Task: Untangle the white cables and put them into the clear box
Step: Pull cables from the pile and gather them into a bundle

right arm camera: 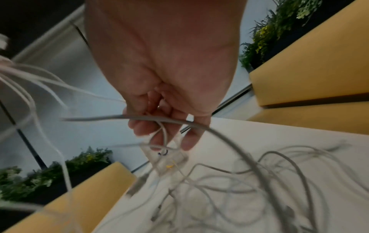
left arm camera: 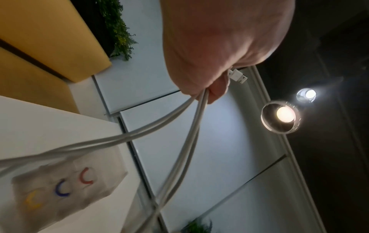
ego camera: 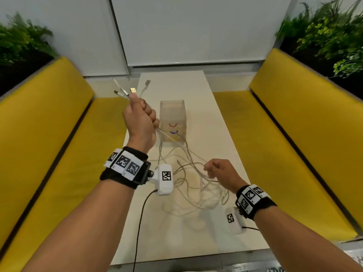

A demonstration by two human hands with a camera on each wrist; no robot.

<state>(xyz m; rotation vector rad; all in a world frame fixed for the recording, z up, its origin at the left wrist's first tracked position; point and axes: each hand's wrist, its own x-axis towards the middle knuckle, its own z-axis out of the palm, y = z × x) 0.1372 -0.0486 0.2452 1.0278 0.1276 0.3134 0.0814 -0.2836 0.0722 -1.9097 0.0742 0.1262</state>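
Observation:
My left hand [ego camera: 144, 111] is raised in a fist above the table's left side and grips a bunch of white cables [ego camera: 161, 142]. Their plug ends [ego camera: 133, 90] fan out above the fist; the left wrist view shows the fist [left arm camera: 211, 88] with cables [left arm camera: 179, 149] trailing down. Lower right, my right hand [ego camera: 213, 169] curls its fingers round a strand of the tangle [ego camera: 196, 191] that lies on the table. In the right wrist view that cable [right arm camera: 199, 126] runs across the curled fingers [right arm camera: 139, 127]. The clear box [ego camera: 172, 118] stands upright mid-table beyond both hands.
The narrow white table [ego camera: 222, 134] runs between two yellow benches [ego camera: 49, 134] [ego camera: 294, 124]. Plants [ego camera: 324, 32] stand behind the backrests. The box [left arm camera: 66, 189] bears red, blue and yellow marks. A black wire [ego camera: 140, 222] hangs from my left wrist camera.

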